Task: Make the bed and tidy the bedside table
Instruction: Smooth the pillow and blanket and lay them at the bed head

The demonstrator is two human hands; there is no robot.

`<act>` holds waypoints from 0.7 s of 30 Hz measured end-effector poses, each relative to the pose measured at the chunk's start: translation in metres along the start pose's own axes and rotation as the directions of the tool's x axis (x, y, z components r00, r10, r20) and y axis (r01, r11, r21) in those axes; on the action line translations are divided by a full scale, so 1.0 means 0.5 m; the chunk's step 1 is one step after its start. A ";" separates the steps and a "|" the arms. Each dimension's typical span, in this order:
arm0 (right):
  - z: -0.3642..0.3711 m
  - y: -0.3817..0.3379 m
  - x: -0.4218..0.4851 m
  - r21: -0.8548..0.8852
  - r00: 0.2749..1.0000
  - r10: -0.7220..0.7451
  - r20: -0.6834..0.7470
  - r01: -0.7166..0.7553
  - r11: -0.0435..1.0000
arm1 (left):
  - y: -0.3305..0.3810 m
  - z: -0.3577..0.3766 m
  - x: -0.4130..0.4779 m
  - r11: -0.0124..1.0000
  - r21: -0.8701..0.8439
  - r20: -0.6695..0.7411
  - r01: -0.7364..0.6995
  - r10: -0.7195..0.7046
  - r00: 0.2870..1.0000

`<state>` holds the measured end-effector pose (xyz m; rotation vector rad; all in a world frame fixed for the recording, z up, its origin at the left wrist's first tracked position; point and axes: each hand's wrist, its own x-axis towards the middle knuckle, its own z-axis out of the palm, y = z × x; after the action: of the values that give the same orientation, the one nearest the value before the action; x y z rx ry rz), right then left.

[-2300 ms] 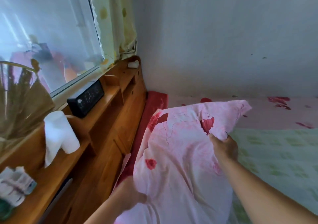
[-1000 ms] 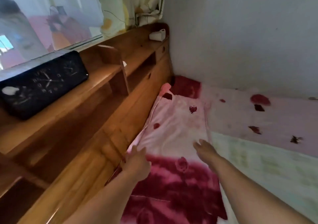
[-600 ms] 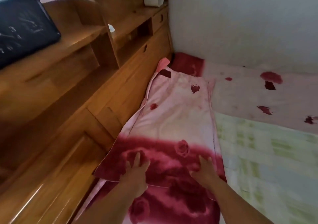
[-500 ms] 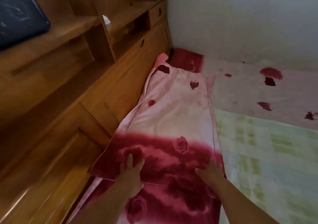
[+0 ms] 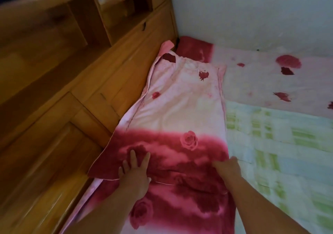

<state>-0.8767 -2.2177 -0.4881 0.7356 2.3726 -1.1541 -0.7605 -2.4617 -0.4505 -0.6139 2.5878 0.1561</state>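
the pink rose-print pillow (image 5: 182, 111) is laid flat along the wooden headboard (image 5: 100, 82), beside the green checked sheet (image 5: 281, 152). the left hand (image 5: 134, 172) is pressed on its dark red end, fingers spread; the right hand (image 5: 228, 168) is curled at the pillow's near right edge, though a grasp cannot be told.

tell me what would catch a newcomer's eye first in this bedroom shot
Most striking is the rose-print pillow, pale pink at its far end and deep crimson at its near end, lying along the wooden headboard unit on the left. The left hand lies flat with fingers spread on its crimson end, while the right hand is at its right edge. To the right lies a pale green checked blanket, against a plain white wall.
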 end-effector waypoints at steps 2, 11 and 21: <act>-0.015 -0.030 -0.009 0.203 0.999 -0.027 -0.043 0.035 0.979 | -0.003 -0.006 0.007 1.000 -0.002 -0.032 -0.006 0.006 0.999; 0.052 0.041 -0.053 -0.350 0.996 0.013 0.084 0.017 0.937 | -0.018 -0.028 0.054 1.000 0.027 0.120 -0.012 0.009 0.993; 0.092 -0.011 -0.029 -0.568 0.763 -0.640 0.091 0.567 0.597 | 0.013 -0.014 0.150 0.985 -0.130 0.046 0.113 -0.108 0.993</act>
<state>-0.8633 -2.2620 -0.5034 -0.2611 2.9582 -0.5104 -0.8255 -2.4869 -0.4797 -0.7932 2.5134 0.3016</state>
